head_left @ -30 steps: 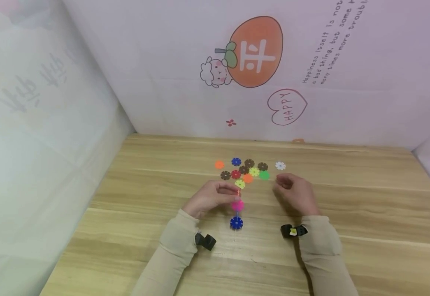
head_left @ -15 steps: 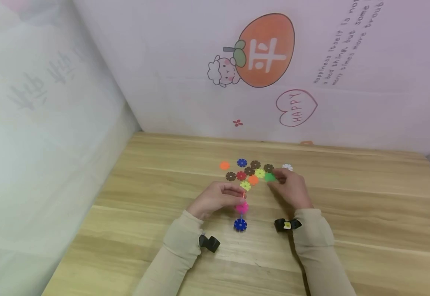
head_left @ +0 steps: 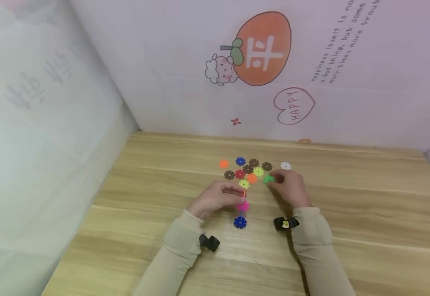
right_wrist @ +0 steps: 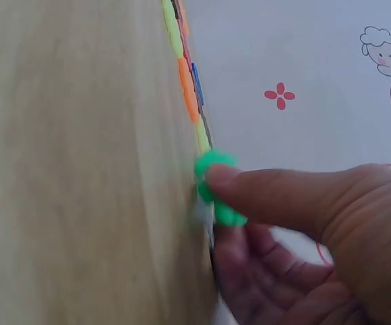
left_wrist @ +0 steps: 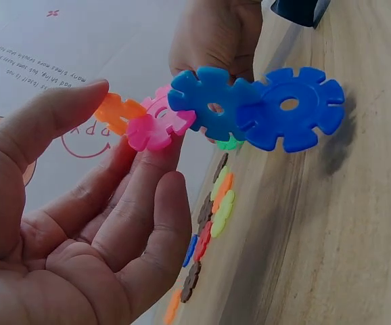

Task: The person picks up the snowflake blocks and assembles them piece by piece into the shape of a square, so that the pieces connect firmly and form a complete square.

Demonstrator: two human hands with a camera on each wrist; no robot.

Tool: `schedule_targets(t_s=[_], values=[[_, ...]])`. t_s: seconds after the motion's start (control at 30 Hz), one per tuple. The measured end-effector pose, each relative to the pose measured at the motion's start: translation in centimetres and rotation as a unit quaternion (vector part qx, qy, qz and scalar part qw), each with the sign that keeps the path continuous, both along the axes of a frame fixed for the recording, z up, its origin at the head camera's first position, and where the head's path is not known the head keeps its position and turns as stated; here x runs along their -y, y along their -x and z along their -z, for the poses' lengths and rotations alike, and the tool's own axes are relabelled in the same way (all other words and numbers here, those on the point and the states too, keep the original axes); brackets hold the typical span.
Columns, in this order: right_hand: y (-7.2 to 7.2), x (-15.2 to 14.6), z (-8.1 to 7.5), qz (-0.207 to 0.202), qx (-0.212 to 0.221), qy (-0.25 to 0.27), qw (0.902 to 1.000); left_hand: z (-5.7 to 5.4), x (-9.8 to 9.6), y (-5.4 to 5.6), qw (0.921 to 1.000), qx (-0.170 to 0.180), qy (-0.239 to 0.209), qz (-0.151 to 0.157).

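Observation:
A chain of interlocked notched plastic discs hangs from my left hand. Its orange disc is pinched between thumb and fingers; a pink disc, a lighter blue disc and a dark blue disc follow. In the head view the dark blue disc is lowest, nearest to me. My right hand pinches a green disc between thumb and fingers, at the right end of the loose discs. The green disc is blurred in the right wrist view and partly covered by the thumb.
Several loose discs lie flat beyond my hands, among them a red disc, a yellow disc and a white disc. A printed cloth stands behind the wooden table. Black bands sit on both wrists.
My right hand has moved left to the green disc and now grips it; the disc has tilted from lying flat. My left hand keeps hold of the chain, almost still.

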State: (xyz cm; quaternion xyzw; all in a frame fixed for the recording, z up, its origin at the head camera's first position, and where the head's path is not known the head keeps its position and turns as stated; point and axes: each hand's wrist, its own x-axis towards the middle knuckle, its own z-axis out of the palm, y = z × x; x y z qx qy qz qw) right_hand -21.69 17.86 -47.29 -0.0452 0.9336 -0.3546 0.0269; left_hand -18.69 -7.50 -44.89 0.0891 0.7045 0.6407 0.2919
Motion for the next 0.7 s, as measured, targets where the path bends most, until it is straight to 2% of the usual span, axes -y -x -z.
schedule_targets(t_s=[0.23,0.43,0.7], values=[[-0.7,-0.4,0.0,-0.012,-0.004,0.02,0.9997,-0.1,-0.1,-0.3,0.9997,-0.001,0.024,-0.009],[-0.8,-0.4,0.4,-0.016,0.018,0.064,0.9977,0.1,-0.3,-0.5,0.9997,-0.002,0.025,-0.009],[-1.4,0.1,-1.2,-0.028,0.037,0.138,0.9894,0.1,-0.4,-0.4,0.9998,0.0,0.019,-0.01]])
